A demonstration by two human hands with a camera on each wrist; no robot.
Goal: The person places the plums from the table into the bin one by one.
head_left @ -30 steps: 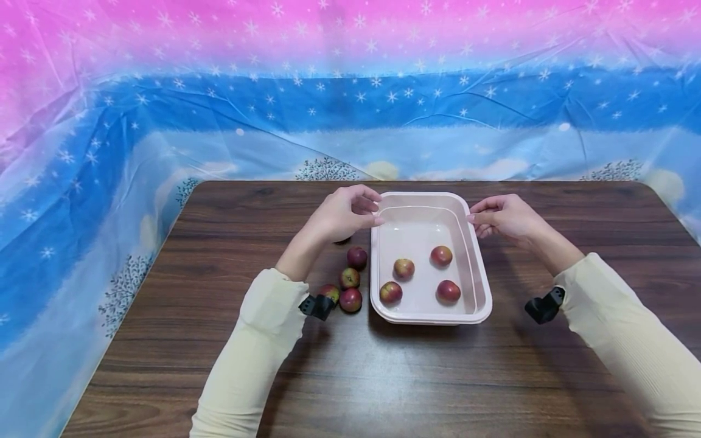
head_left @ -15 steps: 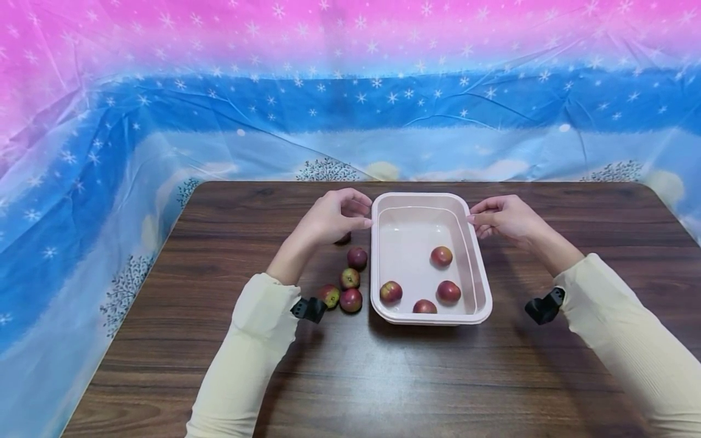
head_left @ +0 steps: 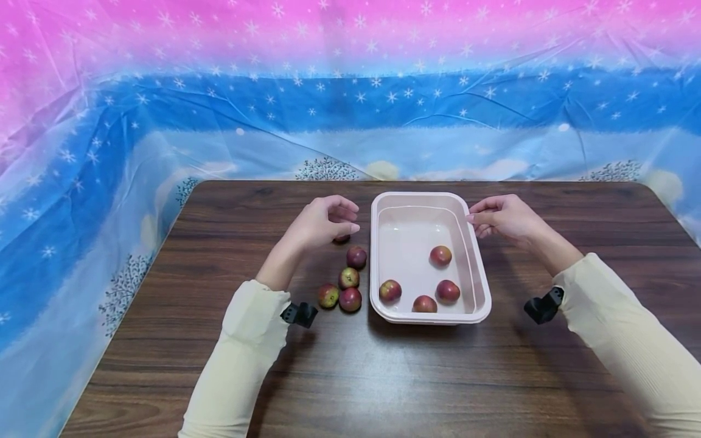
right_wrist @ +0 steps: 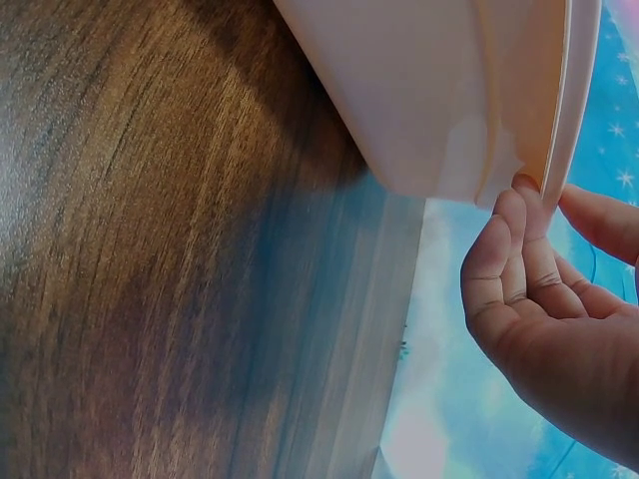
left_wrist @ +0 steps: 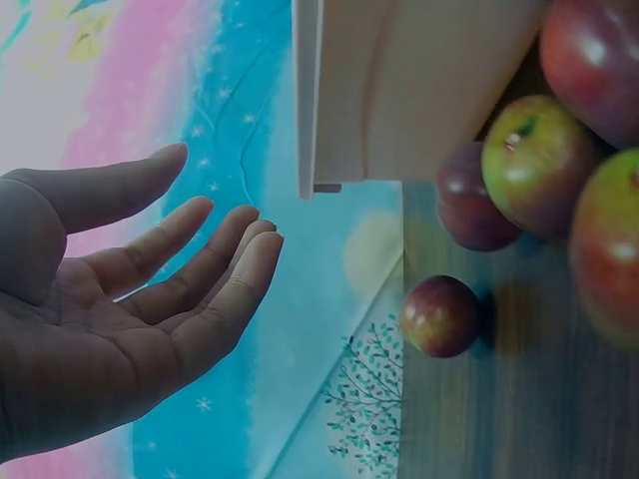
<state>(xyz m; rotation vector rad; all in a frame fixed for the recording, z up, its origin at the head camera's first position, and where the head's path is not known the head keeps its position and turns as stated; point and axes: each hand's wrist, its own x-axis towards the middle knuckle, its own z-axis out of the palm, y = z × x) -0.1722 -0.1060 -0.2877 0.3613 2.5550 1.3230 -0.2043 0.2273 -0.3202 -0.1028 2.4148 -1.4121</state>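
A pink tray (head_left: 476, 286) holding four small apples (head_left: 440, 255) sits on a dark wood-grain tabletop (head_left: 383, 377) before a snowflake-print backdrop (head_left: 219, 109). The right hand (head_left: 504, 216) pinches its far rim; the left hand (head_left: 323, 220) hovers with fingers (left_wrist: 215, 254) loosely open, empty, above loose apples (head_left: 349, 278).

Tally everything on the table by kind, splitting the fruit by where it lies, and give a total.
Small red-and-yellow apples inside the pale pink plastic tray: 4
Small red-and-yellow apples on the dark wooden table left of the tray: 5
Pale pink plastic trays: 1, possibly two nested
Total: 10
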